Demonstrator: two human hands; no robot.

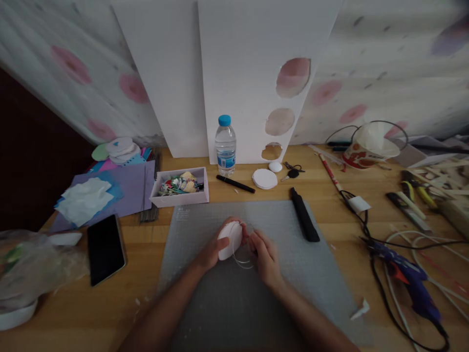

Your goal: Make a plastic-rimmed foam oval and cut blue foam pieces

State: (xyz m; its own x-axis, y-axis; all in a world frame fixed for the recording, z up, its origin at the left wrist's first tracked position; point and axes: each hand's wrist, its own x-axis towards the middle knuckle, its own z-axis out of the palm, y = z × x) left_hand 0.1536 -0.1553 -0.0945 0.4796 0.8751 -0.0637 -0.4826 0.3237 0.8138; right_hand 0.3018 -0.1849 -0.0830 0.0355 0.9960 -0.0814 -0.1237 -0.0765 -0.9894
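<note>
Over a grey cutting mat (227,293) on the wooden table (110,313), the left hand (214,252) cupped a white foam disc (230,239) from its left side, while the right hand (264,254) pinched at the disc's right edge, where a thin white thread (242,261) looped down between the two hands. A black phone (105,248) lay left of the mat. Farther off stood a water bottle (225,145), with a small box of scraps (180,186) to its left and a black marker (235,184) just near it. A blue glue gun (410,279) rested at the right among cables.
</note>
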